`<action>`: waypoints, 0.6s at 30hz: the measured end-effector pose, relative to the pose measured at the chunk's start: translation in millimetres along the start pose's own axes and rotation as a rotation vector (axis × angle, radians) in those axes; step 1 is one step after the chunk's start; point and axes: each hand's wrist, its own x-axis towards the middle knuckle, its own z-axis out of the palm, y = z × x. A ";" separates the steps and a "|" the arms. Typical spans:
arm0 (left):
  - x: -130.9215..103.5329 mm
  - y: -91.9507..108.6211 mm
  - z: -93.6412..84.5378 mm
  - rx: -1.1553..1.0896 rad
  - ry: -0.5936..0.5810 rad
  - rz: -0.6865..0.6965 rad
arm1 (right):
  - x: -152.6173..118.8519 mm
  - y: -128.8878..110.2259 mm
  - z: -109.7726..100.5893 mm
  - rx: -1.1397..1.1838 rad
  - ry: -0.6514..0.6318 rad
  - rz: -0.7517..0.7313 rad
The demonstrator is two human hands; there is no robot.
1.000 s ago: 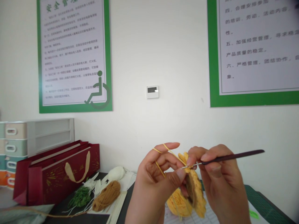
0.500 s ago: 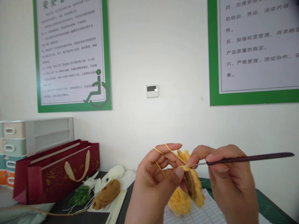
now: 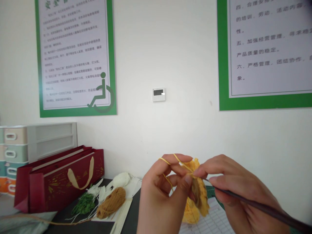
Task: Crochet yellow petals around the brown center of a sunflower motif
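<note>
On my head view, the left hand [image 3: 163,191] pinches the edge of the yellow-brown crochet piece [image 3: 201,195], with yellow yarn [image 3: 165,160] looped over its forefinger. The right hand [image 3: 240,188] grips the dark hook [image 3: 255,204]; its forefinger tip is at the piece's top edge. I locate the piece between both hands, in front of the yarn ball [image 3: 191,215] and above a gridded sheet [image 3: 215,216].

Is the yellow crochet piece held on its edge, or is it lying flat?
On its edge: the left hand pinches the yellow crochet piece, which looks narrow and steep, its brown side turned toward that hand.
</note>
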 end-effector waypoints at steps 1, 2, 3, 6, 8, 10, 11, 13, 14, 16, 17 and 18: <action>-1.3 0.1 1.8 0.032 0.028 0.026 | 2.3 -1.9 -1.2 -0.066 -0.024 -0.047; -2.6 0.1 3.4 0.064 0.056 0.050 | 4.4 -3.8 -1.7 -0.132 -0.033 -0.090; -3.9 -0.2 4.7 0.091 0.078 0.069 | 6.1 -5.3 -1.1 -0.192 -0.037 -0.122; -7.1 -2.2 6.7 0.121 0.144 0.092 | 7.8 -7.4 6.0 -0.329 0.017 -0.181; -8.5 -4.1 6.7 0.135 0.200 0.109 | 6.4 -6.9 12.8 -0.387 0.081 -0.220; -9.2 -5.0 6.8 0.150 0.247 0.131 | 3.8 -5.8 18.8 -0.399 0.119 -0.250; -9.3 -4.8 7.1 0.142 0.249 0.132 | 1.9 -5.0 21.5 -0.387 0.133 -0.245; -8.7 -3.2 8.2 0.075 0.212 0.098 | -2.9 -2.6 27.0 -0.336 0.180 -0.176; -7.8 -2.0 8.8 0.021 0.183 0.070 | -5.6 -0.9 30.1 -0.294 0.212 -0.137; -5.1 0.0 9.2 -0.089 0.124 0.014 | -10.7 3.6 37.0 -0.175 0.292 -0.063; -3.3 0.4 8.9 -0.136 0.104 -0.006 | -12.6 6.0 40.6 -0.093 0.370 -0.082; -1.4 0.5 8.2 -0.174 0.092 -0.021 | -13.9 8.2 43.9 -0.017 0.448 -0.023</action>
